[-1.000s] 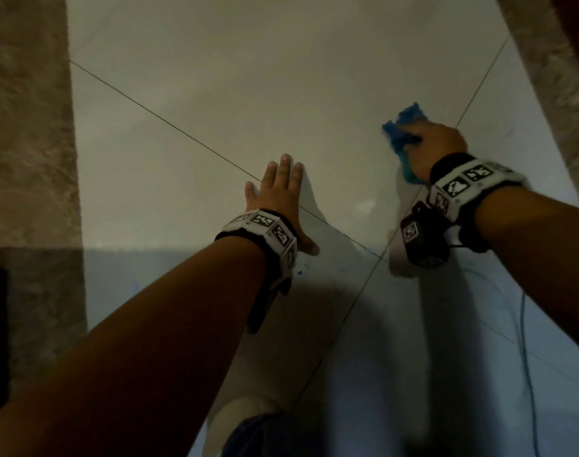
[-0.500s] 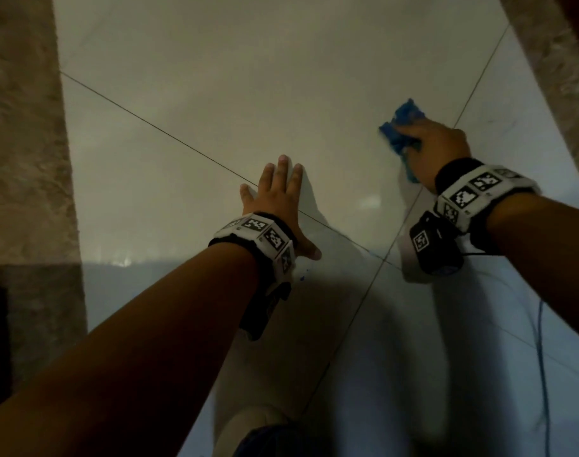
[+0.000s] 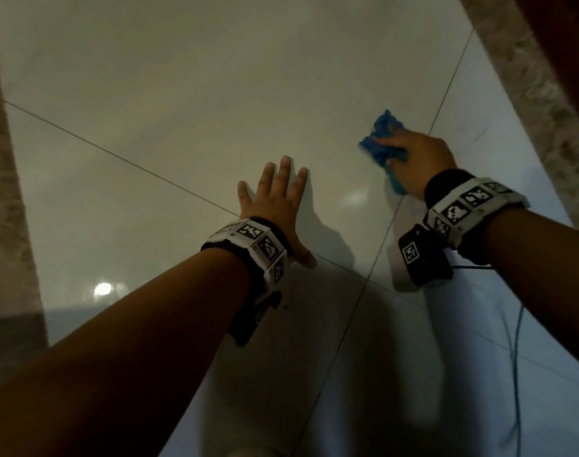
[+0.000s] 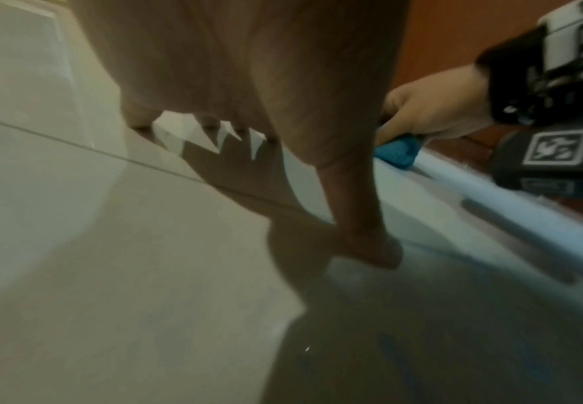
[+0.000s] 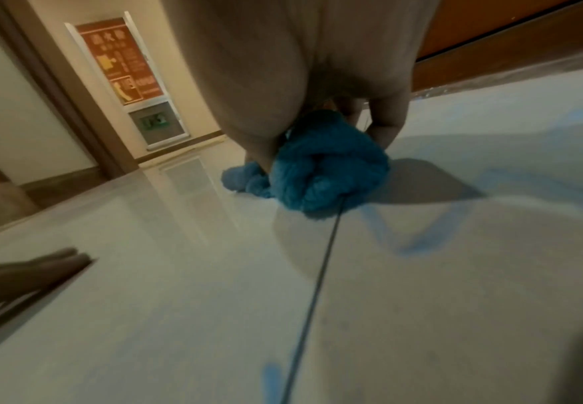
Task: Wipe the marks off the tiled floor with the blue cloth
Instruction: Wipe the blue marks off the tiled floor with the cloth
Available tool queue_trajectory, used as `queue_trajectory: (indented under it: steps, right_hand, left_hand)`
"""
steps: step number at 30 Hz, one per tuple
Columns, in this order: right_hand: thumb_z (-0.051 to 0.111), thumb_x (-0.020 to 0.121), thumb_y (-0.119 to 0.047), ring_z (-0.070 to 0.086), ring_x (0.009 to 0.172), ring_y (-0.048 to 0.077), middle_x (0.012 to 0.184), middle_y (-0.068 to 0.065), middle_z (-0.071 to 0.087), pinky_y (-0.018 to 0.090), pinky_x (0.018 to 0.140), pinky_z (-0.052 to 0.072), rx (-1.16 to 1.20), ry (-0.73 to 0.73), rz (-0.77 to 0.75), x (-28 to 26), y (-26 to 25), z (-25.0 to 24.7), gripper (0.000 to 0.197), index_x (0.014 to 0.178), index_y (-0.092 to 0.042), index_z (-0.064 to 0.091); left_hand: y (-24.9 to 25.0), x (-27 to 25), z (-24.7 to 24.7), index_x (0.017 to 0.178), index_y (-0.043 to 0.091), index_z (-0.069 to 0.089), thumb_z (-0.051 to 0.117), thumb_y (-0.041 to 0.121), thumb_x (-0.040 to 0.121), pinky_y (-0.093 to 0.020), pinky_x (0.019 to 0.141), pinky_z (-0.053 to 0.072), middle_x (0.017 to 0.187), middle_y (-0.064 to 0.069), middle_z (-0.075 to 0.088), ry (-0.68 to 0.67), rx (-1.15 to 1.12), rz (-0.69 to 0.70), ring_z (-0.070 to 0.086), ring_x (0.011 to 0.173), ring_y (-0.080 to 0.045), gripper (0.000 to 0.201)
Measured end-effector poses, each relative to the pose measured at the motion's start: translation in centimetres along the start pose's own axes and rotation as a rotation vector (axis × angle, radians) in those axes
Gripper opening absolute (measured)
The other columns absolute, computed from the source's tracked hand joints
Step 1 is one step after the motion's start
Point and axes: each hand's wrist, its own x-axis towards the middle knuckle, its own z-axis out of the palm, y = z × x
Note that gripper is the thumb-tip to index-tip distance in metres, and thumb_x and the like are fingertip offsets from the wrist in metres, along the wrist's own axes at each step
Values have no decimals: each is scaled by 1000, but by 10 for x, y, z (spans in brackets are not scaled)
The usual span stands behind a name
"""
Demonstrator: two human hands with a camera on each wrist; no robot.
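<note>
Floor [image 3: 189,103]: large pale tiles, smooth and glossy, mirroring lamp glare and hand shadows; thin dark grout lines between.
Marks [image 5: 418,240]: blue, matt, smeary strokes on the glaze, at 4 o'clock of the cloth.
Cloth [image 5: 321,180]: blue, fluffy, deep-piled fabric, matt, bunched.
Border strips [image 3: 4,199]: mottled brown stone look, duller than the tiles, at 9 and 2 o'clock.
Wristbands [image 3: 251,242]: white hard plastic plates with matt black printed markers, on black fabric cuffs.
Sign [image 5: 120,63]: smooth reddish panel in a pale frame.
</note>
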Motion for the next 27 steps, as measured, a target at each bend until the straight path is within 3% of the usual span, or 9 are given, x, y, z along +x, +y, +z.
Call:
queue_trajectory:
  steps: [2, 3, 5, 9, 13, 18, 23, 27]
  right_hand:
    - [49, 93, -5, 38, 132, 29, 148, 12, 36, 26, 114, 20, -70, 0, 23, -2, -1, 3, 44, 135, -16, 48]
    - [48, 93, -6, 39, 132, 31, 147, 12, 39, 36, 113, 25, -106, 5, 31, -3, -6, 5, 44, 135, -19, 49]
    - [45, 92, -8, 42, 129, 32, 143, 10, 44, 45, 108, 31, -185, 3, 79, -8, -17, 8, 45, 134, -23, 50]
    - [49, 92, -4, 35, 135, 29, 149, 11, 34, 42, 114, 20, -80, -131, -118, -20, -53, 27, 43, 133, -16, 50]
    - [50, 90, -5, 39, 131, 33, 150, 9, 33, 42, 113, 24, -100, -222, -274, -17, -55, 35, 43, 130, -20, 54]
    - [50, 92, -9, 36, 133, 28, 151, 7, 32, 36, 114, 20, -95, -210, -299, -6, -28, 18, 42, 133, -19, 51]
    - [45, 92, -15, 30, 138, 25, 151, -7, 31, 47, 110, 29, -174, -256, -180, -16, -6, 3, 46, 134, -33, 48]
    - [41, 96, -17, 29, 133, 31, 155, -4, 22, 43, 110, 26, -148, -283, -135, -29, 0, -7, 46, 140, -33, 39]
  left_hand:
    - [5, 6, -5, 146, 27, -29, 83, 66, 49, -66, 111, -3, 153, -2, -37, -27, 1, -13, -26, 143, -29, 154]
    - [6, 7, -8, 146, 27, -29, 85, 64, 47, -68, 111, -2, 152, -2, -38, -35, 10, -27, -27, 143, -30, 156]
    - [9, 10, -10, 146, 27, -30, 88, 60, 46, -70, 110, -1, 152, -3, -38, -51, 10, -41, -27, 143, -31, 158]
    - [9, 9, -10, 145, 27, -31, 86, 63, 46, -70, 110, 0, 151, -3, -40, -58, 17, -55, -28, 143, -31, 158]
    - [9, 9, -8, 143, 25, -34, 84, 68, 45, -70, 109, -1, 149, -2, -43, -83, 31, -47, -29, 142, -31, 159]
    - [10, 1, -10, 145, 28, -30, 78, 70, 54, -65, 112, -1, 152, -3, -38, -57, 58, -58, -25, 143, -30, 148]
    - [34, -28, -20, 146, 27, -30, 74, 70, 61, -60, 114, -3, 153, 0, -37, -45, 2, -130, -24, 144, -27, 140]
    - [54, -44, -31, 149, 30, -22, 69, 67, 70, -58, 117, -2, 155, 3, -32, -30, -75, -204, -21, 146, -23, 125]
